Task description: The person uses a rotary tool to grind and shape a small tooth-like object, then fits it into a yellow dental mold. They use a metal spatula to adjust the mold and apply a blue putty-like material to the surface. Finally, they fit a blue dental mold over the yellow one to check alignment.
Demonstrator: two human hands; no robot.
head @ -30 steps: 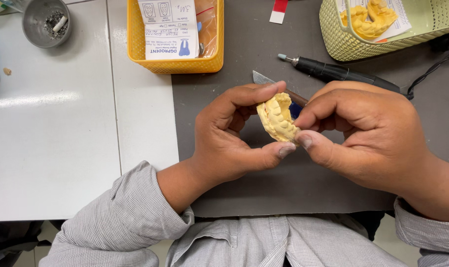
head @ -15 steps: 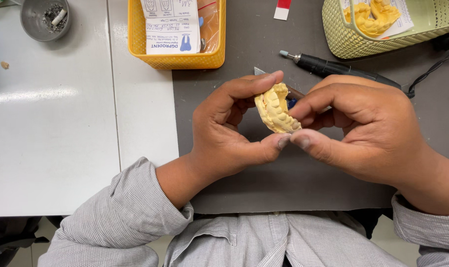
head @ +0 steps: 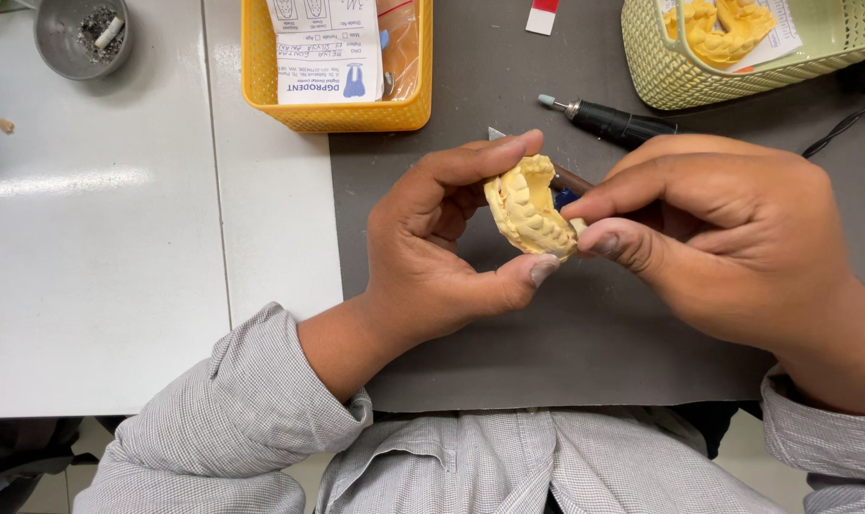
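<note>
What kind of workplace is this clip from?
Most likely a dental lab bench. Both hands hold a yellow plaster tooth cast, a rotary handpiece lies on the dark mat, and more casts sit in a green basket.

— Where does the view look from?

— There is only the one, worn on the person's head. It faces almost straight down over the chest onto the counter.

— How near is it?

— Close. The two hands fill the middle of the picture, the left hand and the right hand, with the sleeves and shirt front along the bottom edge.

— And how far does it reach?

— The far edge cuts through a yellow basket and a pale green basket.
</note>
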